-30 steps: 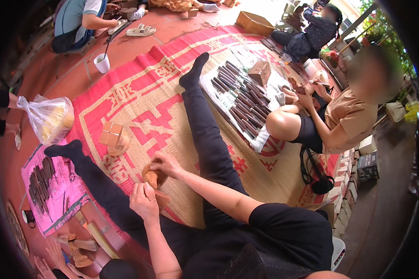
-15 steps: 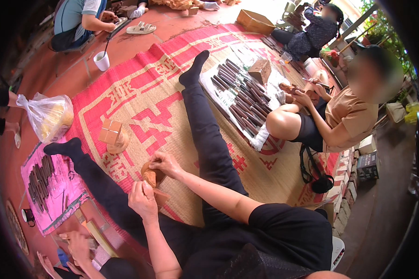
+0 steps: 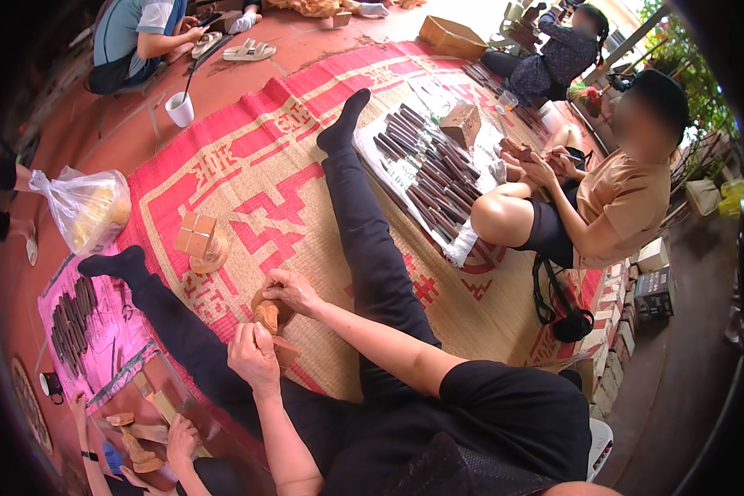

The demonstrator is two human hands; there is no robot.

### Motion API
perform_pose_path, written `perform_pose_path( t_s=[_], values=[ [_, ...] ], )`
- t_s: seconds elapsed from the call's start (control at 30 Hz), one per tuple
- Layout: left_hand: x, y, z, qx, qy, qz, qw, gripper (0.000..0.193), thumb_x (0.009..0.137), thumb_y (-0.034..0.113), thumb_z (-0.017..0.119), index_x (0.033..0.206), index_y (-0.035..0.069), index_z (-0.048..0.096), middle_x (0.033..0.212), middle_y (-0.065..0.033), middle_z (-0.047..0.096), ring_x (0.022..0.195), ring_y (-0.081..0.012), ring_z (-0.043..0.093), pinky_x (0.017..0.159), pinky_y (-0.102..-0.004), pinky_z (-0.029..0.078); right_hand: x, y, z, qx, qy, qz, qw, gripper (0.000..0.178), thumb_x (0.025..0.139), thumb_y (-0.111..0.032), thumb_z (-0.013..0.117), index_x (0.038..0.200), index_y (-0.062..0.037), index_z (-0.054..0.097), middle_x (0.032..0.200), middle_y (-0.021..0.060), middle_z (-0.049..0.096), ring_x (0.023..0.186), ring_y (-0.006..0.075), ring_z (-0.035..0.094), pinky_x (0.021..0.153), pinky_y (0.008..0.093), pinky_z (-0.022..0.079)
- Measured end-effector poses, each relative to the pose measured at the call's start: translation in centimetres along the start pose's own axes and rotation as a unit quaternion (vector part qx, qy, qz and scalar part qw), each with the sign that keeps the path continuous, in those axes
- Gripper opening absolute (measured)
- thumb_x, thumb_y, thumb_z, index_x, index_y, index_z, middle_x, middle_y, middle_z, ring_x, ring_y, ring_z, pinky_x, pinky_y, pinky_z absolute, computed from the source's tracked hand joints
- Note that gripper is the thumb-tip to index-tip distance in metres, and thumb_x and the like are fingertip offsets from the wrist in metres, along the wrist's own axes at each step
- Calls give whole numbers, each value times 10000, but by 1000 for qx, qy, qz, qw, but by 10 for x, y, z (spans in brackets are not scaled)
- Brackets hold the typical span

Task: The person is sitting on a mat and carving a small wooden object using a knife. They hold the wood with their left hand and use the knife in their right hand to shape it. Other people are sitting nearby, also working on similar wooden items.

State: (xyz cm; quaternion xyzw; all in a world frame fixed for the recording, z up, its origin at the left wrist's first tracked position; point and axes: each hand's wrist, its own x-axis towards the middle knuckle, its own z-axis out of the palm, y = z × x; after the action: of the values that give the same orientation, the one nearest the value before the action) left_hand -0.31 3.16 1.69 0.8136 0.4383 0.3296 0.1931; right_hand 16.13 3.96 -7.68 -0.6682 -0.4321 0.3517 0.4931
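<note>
plastic bag [image 3: 87, 211] of yellow pieces, white cup [image 3: 179, 109] with stick, cardboard box [image 3: 450, 35]

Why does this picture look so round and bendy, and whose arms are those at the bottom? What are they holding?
The camera sits on a person's head and looks down, so you see what that person sees. Its very wide lens bends straight lines near the rim. The two arms rising from the bottom edge belong to that person, who sits on a red patterned woven mat with legs in black stretched out. The left hand and the right hand both grip a small piece of carved wood between them. Nearby on the mat stands a small wooden block. A pink cloth holds dark carving tools, and more lie on a white sheet. Another person in a tan shirt sits to the right, working too.
</note>
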Motion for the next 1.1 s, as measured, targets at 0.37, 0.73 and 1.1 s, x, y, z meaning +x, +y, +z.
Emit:
perform_pose_path(
  t_s=[0.37, 0.73, 1.1],
  values=[
    [-7, 2, 0, 8, 39, 12, 999, 274, 951, 227, 497, 781, 25, 573, 776, -152, 573, 702, -377, 576, 626, -460, 444, -1, -15, 3, -16, 0, 30, 999, 216, 781, -243, 707, 898, -76, 634, 852, 103, 682, 827, 273, 662, 738, 382, 505],
    [-17, 10, 1, 8, 22, 59, 998, 217, 899, 198, 576, 729, 64, 568, 706, -88, 568, 627, -306, 576, 590, -389, 440, 21, 32, -16, -19, 58, 143, 988, 179, 806, -233, 695, 858, -69, 646, 805, 110, 691, 801, 231, 666, 729, 376, 500],
    [-29, 27, 10, 30, 17, 124, 992, 214, 827, 207, 647, 669, 104, 546, 659, -45, 509, 576, -235, 532, 577, -359, 391, 19, 27, -23, 15, 79, 181, 980, 153, 842, -122, 707, 770, -33, 606, 706, 46, 665, 639, 138, 615, 694, 293, 500]
  ],
)
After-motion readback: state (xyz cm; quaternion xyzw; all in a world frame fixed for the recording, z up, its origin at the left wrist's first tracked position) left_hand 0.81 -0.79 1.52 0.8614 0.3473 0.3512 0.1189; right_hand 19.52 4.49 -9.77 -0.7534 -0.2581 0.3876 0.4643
